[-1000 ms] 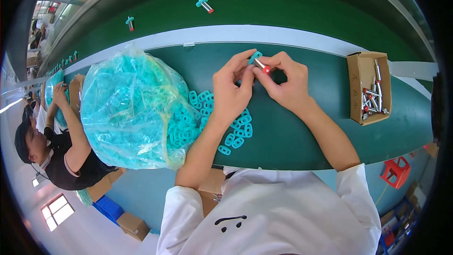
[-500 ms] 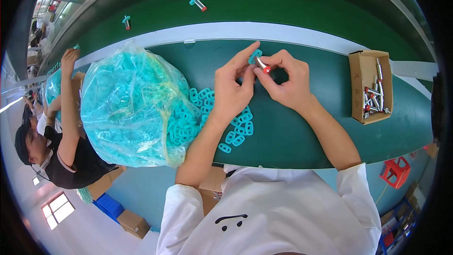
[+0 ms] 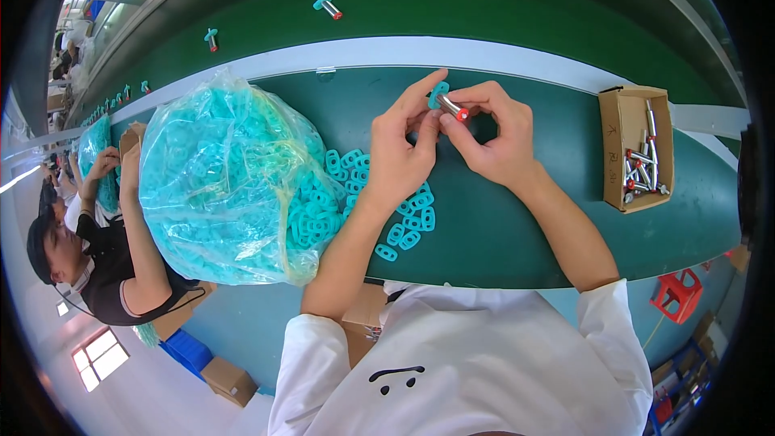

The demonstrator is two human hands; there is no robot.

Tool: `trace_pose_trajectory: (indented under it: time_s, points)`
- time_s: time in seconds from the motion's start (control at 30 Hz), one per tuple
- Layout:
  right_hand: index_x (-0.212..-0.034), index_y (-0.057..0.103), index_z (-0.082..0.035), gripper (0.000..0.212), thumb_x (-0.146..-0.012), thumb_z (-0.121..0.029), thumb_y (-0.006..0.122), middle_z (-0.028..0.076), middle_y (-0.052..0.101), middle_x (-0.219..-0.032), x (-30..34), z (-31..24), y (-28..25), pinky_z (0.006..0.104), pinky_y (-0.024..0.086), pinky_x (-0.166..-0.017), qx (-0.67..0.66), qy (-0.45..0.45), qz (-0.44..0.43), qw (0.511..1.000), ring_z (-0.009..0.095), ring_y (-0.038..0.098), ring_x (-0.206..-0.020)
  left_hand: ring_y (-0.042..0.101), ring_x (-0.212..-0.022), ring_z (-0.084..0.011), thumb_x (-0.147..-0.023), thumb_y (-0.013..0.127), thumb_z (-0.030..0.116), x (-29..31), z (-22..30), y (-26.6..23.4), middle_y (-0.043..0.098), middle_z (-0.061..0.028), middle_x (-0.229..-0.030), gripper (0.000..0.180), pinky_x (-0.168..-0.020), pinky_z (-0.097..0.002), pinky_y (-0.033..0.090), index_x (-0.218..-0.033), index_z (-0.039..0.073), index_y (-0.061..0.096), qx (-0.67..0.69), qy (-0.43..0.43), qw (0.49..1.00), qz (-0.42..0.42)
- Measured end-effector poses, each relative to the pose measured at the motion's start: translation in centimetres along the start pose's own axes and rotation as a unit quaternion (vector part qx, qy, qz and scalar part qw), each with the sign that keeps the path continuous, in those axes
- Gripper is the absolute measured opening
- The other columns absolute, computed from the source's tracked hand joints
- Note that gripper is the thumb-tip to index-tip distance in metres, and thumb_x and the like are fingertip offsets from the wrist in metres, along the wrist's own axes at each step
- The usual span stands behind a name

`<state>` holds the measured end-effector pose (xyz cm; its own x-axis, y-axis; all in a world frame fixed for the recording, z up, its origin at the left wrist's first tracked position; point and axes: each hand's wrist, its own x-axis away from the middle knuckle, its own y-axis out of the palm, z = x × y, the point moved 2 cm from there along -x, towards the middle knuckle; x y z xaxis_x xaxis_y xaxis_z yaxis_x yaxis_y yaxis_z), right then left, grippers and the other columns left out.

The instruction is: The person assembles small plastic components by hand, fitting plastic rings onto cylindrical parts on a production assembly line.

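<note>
Over the green worktable my two hands meet in front of me. My left hand (image 3: 402,145) is closed on a teal oval plastic ring (image 3: 438,93), its index finger stretched up alongside. Between thumb and fingers, my right hand (image 3: 504,133) pinches a shiny metal pin (image 3: 452,106) with a red end. The pin sits against the teal ring, tilted with the red end toward me; how deep it goes in is hidden. Loose teal rings (image 3: 409,240) lie on the table under and beside my left forearm.
A big clear bag of teal rings (image 3: 226,186) stands at the left. At the right, a cardboard box (image 3: 611,145) holds several metal pins. Ring-and-pin pieces (image 3: 328,6) lie on the green belt (image 3: 484,20) beyond the pale rail. A co-worker (image 3: 121,274) sits at far left.
The pieces on the belt have shifted left. The co-worker's arm has drawn back from the belt, where another piece now shows. My hands hold the same parts, barely moved.
</note>
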<state>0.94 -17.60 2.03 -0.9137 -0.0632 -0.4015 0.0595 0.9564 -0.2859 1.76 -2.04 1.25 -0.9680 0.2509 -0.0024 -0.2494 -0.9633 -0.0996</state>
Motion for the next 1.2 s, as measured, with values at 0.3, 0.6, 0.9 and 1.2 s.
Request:
trace_pose_trajectory:
  time_s: [0.3, 0.6, 0.9, 1.2]
  points:
    - [-0.105, 0.066, 0.001, 0.025, -0.081, 0.001, 0.075, 0.008, 0.072, -0.089, -0.1, 0.0, -0.1, 0.0249, 0.055, -0.067, -0.008, 0.001, -0.003, 1.0, 0.013, 0.069, -0.074, 0.062, -0.078, -0.0088, -0.093, 0.052, -0.011, 0.1, 0.5, -0.1, 0.065, -0.006, -0.087, 0.048, -0.07, -0.0241, 0.052, -0.138, 0.004, 0.055, -0.003, -0.004, 1.0, 0.006]
    - [-0.105, 0.067, 0.001, 0.023, -0.083, 0.004, 0.073, 0.009, 0.073, -0.089, 0.5, 0.1, -0.2, 0.0259, 0.057, -0.07, 0.011, 0.043, 0.015, 0.999, 0.013, 0.07, -0.077, 0.065, -0.08, -0.0108, -0.098, 0.051, -0.004, 0.4, 0.8, -0.1, 0.067, -0.0061, -0.092, 0.04, -0.069, -0.0247, 0.052, -0.137, 0.002, 0.055, 0.03, -0.014, 0.999, -0.004]
    - [-0.101, 0.069, 0.0, 0.02, -0.082, 0.0, 0.076, 0.01, 0.072, -0.088, -0.9, -0.3, -0.1, 0.0259, 0.056, -0.069, 0.008, 0.032, 0.022, 0.999, 0.014, 0.068, -0.075, 0.066, -0.08, -0.0132, -0.1, 0.051, 0.0, -0.6, 1.3, -0.8, 0.068, -0.0062, -0.094, 0.032, -0.069, -0.0262, 0.054, -0.131, -0.001, 0.06, 0.123, -0.022, 0.992, -0.003]
    - [-0.103, 0.068, 0.002, 0.019, -0.085, 0.007, 0.07, 0.01, 0.069, -0.089, 0.5, 0.1, -0.3, 0.0262, 0.055, -0.07, -0.021, 0.056, 0.042, 0.997, 0.014, 0.067, -0.079, 0.065, -0.086, -0.0109, -0.097, 0.055, -0.005, 0.1, -0.2, -0.2, 0.068, -0.0057, -0.099, 0.035, -0.076, -0.025, 0.054, -0.13, 0.002, 0.06, 0.242, -0.039, 0.97, 0.011]
